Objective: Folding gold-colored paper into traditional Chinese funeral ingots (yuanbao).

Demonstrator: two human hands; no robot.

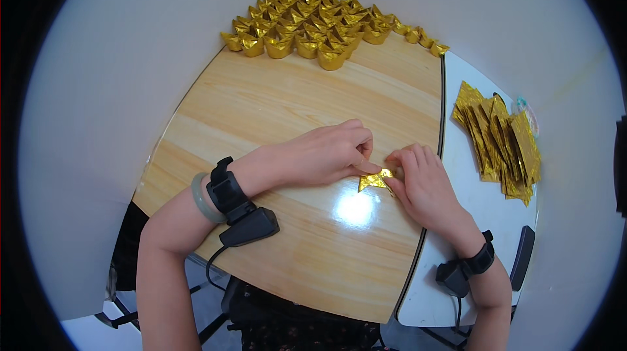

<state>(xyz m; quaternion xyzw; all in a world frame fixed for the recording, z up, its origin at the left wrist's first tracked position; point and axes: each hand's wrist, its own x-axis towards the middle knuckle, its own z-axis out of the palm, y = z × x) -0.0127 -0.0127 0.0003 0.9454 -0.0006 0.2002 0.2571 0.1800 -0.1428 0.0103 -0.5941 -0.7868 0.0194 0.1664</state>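
Note:
Between my two hands is a small piece of folded gold foil paper [373, 182], low over the wooden table, with pointed corners showing. My left hand [339, 148] comes at it from the left, its fingers curled and pinching the paper's upper edge. On the other side my right hand [421, 181] grips the right edge between thumb and bent fingers. Part of the paper is hidden behind the fingers. At the far side of the table stand several finished gold paper ingots [332, 55], boat-shaped and packed close in rows.
A fanned stack of flat gold paper pieces [496, 142] lies on the white side table [418, 299] to the right. Near its right edge is a dark oblong object [522, 258]. Pale partition walls [150, 44] enclose the wooden table [261, 109]. Black devices are strapped to both wrists.

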